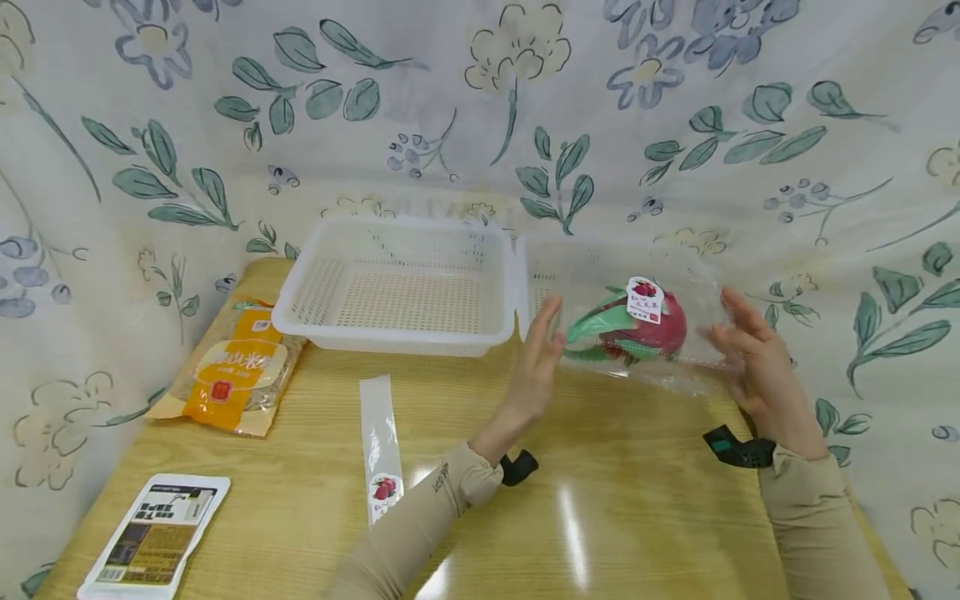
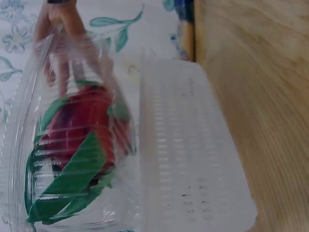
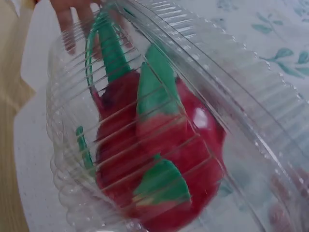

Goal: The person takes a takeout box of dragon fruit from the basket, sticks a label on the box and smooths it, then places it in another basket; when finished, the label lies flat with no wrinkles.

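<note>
Head view: we find a clear clamshell (image 1: 626, 312) held between both hands above the far right part of the table (image 1: 615, 517), in front of the right basket (image 1: 536, 283). Inside it lies a red fruit (image 1: 648, 329) with green scales and a label on top. Our left hand (image 1: 536, 367) stands with fingers straight and palm turned toward the box's left end; our right hand (image 1: 753, 367) faces its right end, fingers nearly straight. Neither hand curls round the box; it appears steadied by flat pressure from both sides, which would keep the thin plastic from buckling, though contact at the left palm is not certain. A white basket (image 1: 397, 287) stands left of the box, touching the right basket. A yellow packet (image 1: 236, 375) lies at the table's left edge, a narrow sleeve (image 1: 380, 446) near the middle, and a white card (image 1: 153, 533) at the near left corner.

Left wrist view: we see the clamshell (image 2: 72, 145) close up, the fruit (image 2: 79, 140) resting low in it, and a basket wall (image 2: 188, 150) just beside it. Fingers (image 2: 60, 43) show through the far side of the plastic, extended.

Right wrist view: the fruit (image 3: 159, 150) fills the ribbed clamshell (image 3: 231, 96); fingertips (image 3: 77, 14) show beyond its far end, straight. The near hand itself is not visible here.
</note>
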`<state>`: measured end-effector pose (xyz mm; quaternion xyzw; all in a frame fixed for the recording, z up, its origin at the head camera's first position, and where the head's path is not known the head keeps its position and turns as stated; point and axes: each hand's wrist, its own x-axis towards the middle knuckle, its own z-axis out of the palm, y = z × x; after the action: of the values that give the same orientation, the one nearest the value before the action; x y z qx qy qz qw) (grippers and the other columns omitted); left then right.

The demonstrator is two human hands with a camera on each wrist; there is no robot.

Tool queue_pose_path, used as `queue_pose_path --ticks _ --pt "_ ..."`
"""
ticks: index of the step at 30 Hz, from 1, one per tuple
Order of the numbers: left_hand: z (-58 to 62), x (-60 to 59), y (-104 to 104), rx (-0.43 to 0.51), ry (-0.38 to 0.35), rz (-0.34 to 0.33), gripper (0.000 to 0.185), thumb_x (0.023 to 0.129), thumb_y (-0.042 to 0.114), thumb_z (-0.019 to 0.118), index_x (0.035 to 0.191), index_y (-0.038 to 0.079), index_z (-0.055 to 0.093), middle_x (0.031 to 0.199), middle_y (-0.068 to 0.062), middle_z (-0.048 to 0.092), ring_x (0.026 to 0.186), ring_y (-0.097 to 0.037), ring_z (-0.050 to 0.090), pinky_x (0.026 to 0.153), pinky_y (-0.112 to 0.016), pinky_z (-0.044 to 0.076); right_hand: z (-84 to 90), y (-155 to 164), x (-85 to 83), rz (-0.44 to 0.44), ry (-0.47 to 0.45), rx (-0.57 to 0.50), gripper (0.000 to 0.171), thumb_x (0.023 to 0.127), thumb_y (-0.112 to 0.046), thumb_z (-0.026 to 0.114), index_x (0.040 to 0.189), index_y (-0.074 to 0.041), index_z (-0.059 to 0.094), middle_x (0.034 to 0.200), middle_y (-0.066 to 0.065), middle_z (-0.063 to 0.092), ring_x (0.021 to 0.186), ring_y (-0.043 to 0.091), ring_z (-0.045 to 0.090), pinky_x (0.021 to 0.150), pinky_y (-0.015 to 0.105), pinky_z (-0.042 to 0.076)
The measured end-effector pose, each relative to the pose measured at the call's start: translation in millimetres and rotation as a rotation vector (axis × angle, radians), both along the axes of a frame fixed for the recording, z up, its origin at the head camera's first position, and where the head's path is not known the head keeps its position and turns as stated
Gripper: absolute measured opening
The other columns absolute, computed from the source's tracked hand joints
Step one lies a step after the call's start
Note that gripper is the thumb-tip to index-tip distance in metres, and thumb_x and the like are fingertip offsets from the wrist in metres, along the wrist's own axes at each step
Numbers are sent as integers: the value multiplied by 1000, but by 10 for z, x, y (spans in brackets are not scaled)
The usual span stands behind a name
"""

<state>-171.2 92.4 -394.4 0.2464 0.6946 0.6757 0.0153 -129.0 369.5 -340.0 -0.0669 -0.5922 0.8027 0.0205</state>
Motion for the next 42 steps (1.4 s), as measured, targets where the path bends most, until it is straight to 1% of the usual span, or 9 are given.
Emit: queue_pose_path --ticks 3,7,10,16,23,26,29,32,42 --pt "-76 0 45 -45 -3 85 90 91 76 11 155 15 20 164 -7 10 152 -26 7 119 -60 10 37 35 -122 25 -9 51 66 99 -12 53 154 -34 23 163 -17 -1 101 -1 59 57 15 53" --pt "-147 3 62 -108 -7 162 92 89 77 4 155 14 21 163 -11 16 150 -30 14 119 -60 13 85 73 -281 58 -23 75 67 100 -13 51 155 -34 20 162 -19 -8 108 3 49 69 31 61" --pt "-167 11 51 -138 -22 193 90 91 75 4 155 14 21 162 -10 21 149 -33 19 118 -60 16 119 93 -412 70 -66 111 67 99 -16 53 154 -37 20 162 -19 -10 126 13 40 70 34 61" --pt "-190 26 56 -219 -75 247 88 93 71 7 154 10 24 159 -14 27 147 -40 18 115 -65 17 140 148 -682 107 -114 142 68 99 -19 53 154 -38 18 162 -19 -12 151 28 -1 70 35 61" --pt "-298 12 125 -240 -102 210 91 94 69 5 154 3 20 161 -19 19 148 -41 15 119 -60 12 10 215 -904 108 -137 99 68 99 -16 53 155 -35 18 163 -16 -9 125 17 33 69 37 61" --pt "-326 3 156 -229 -120 199 89 95 68 7 154 2 17 162 -17 14 150 -36 13 121 -57 11 -50 224 -966 112 -158 102 68 99 -17 53 154 -37 18 163 -15 -7 130 20 31 69 36 61" --pt "-337 4 174 -218 -128 198 88 96 67 9 154 0 15 163 -15 10 150 -35 11 121 -55 12 -106 219 -1035 131 -182 87 69 100 -16 52 155 -36 15 163 -15 -9 148 28 7 68 37 61" --pt "-345 10 175 -212 -129 205 86 98 65 10 154 -1 15 163 -15 9 150 -35 11 121 -56 13 -160 205 -1111 141 -208 76 70 100 -16 51 155 -35 12 163 -13 -11 151 26 -12 67 37 61" --pt "-350 15 168 -238 -131 208 83 99 63 13 154 -1 13 164 -14 8 150 -36 11 121 -56 13 -348 250 -1286 185 -242 276 68 102 -23 48 156 -32 9 163 -7 -16 147 31 4 76 31 58"
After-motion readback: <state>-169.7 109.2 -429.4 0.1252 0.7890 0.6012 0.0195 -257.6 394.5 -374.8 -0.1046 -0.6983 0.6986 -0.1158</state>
